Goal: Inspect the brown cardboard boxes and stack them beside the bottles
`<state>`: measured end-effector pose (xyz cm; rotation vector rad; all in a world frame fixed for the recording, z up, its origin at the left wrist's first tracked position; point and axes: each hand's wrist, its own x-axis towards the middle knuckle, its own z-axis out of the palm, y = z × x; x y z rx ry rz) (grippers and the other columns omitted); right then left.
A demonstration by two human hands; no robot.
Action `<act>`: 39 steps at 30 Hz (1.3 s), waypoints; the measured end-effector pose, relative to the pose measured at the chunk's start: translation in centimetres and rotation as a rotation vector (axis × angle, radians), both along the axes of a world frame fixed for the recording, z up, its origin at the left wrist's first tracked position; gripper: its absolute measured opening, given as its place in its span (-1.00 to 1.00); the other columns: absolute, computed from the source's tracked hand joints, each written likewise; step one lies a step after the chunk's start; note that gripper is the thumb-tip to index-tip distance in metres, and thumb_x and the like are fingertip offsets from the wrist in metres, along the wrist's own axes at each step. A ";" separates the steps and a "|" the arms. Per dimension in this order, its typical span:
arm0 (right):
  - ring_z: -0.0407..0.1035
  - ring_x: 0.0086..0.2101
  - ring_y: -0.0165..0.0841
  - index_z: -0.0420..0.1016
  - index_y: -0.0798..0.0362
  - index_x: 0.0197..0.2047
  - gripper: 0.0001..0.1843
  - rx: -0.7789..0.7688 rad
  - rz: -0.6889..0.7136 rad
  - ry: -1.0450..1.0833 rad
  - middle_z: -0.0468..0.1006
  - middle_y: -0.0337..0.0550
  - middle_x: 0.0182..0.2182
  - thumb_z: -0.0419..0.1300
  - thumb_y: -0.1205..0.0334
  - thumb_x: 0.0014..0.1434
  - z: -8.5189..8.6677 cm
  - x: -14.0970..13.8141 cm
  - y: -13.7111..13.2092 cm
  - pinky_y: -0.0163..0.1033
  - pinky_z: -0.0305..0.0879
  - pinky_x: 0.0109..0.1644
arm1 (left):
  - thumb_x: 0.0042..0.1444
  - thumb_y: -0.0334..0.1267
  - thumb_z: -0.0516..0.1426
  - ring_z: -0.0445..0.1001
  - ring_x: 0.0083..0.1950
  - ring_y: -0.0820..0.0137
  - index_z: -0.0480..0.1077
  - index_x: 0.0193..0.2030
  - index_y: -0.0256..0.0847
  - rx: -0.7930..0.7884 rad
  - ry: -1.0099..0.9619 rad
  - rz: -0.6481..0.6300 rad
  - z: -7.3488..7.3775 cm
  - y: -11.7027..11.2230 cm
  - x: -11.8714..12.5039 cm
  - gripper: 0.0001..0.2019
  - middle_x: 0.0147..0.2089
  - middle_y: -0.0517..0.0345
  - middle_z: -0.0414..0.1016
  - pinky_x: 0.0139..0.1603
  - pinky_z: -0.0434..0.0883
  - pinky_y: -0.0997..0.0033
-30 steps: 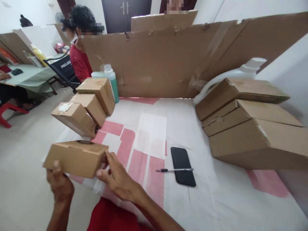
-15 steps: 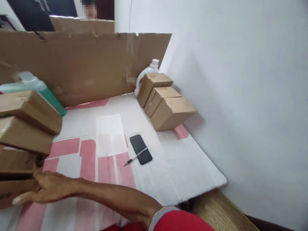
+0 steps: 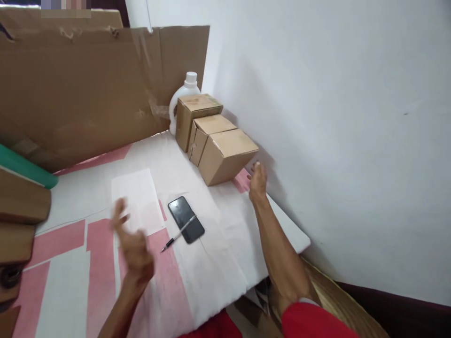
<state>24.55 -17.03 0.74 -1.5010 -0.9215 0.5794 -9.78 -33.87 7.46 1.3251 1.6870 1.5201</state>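
Over the table's pink-and-white cover hovers my left hand, holding nothing, blurred, its fingers apart near a white sheet of paper. My right hand reaches out beside the nearest of three cardboard boxes on the right. Its fingers are loosely spread and empty; whether they touch the box I cannot tell. Between my hands lies a black smartphone, with a pen resting across it.
A white jug stands behind the right-hand boxes. More cardboard boxes and a green bottle are at the left edge. A tall cardboard panel closes the back, and a white wall rises on the right.
My right hand has left the boxes on the left and swung across to the right-hand boxes. My left hand has come into view. The view has turned rightward.
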 end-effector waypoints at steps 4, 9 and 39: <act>0.44 0.15 -0.05 0.50 0.05 0.20 0.07 -0.085 0.047 0.167 0.55 0.18 0.15 -0.33 -0.62 0.19 -1.8 -1.6 1.3 0.10 0.40 0.10 | 0.37 0.23 0.00 -0.13 0.64 0.00 -0.05 0.54 -0.09 -0.118 0.036 -0.452 -0.8 8.4 8.9 -0.25 0.61 -0.19 -0.06 0.58 -0.10 -0.17; 0.47 0.11 -0.06 0.51 0.04 0.21 0.04 -0.100 0.145 0.201 0.56 0.17 0.17 -0.18 -0.65 0.16 -3.1 -4.2 -2.8 0.08 0.41 0.13 | 0.28 0.31 0.09 -0.23 0.64 -0.14 -0.17 0.55 -0.27 -0.203 0.009 -0.567 -2.8 15.6 13.9 -0.04 0.61 -0.45 -0.24 0.57 -0.15 -0.22; 0.27 0.18 0.06 0.47 0.08 0.25 -0.57 0.028 0.746 -1.007 0.47 0.19 0.19 0.19 0.18 0.36 -0.8 -15.9 -16.5 0.20 0.27 0.24 | -0.36 0.30 0.49 -0.23 0.61 -0.34 -0.40 0.61 -0.13 -0.058 0.274 -0.762 -3.8 18.4 2.9 0.57 0.63 -0.41 -0.26 0.48 -0.06 -0.46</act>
